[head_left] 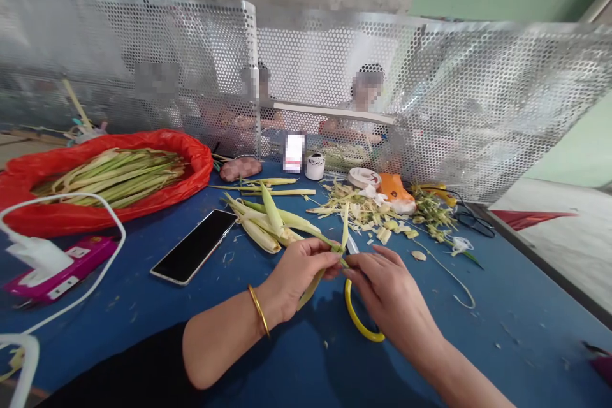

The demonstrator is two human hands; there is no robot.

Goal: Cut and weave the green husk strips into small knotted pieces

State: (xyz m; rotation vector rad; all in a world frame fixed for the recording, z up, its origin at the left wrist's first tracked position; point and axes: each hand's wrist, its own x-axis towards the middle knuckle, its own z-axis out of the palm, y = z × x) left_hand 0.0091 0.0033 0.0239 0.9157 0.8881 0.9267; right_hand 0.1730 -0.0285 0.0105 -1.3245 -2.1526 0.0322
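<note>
My left hand [306,264], a gold bangle at its wrist, pinches pale green folded leaf strips [345,226] between thumb and fingers. One end sticks up above the fingertips, and another hangs below the palm. From the right, my right hand [382,274] closes its thumb and fingers on the same leaf, close to the left fingertips. Below it lies a pair of scissors [361,319] with yellow handles, its blades partly hidden by the hands. Just beyond the left hand rests a bundle of pale, husk-like leaves [258,229].
At left are a red plastic bag [191,185] of long leaves, a phone [196,245] and a purple power strip [90,255] with a white cable. Leaf scraps [354,204], a tape roll [364,177] and a lit phone [293,153] lie before a perforated metal screen [306,64]. People sit behind it.
</note>
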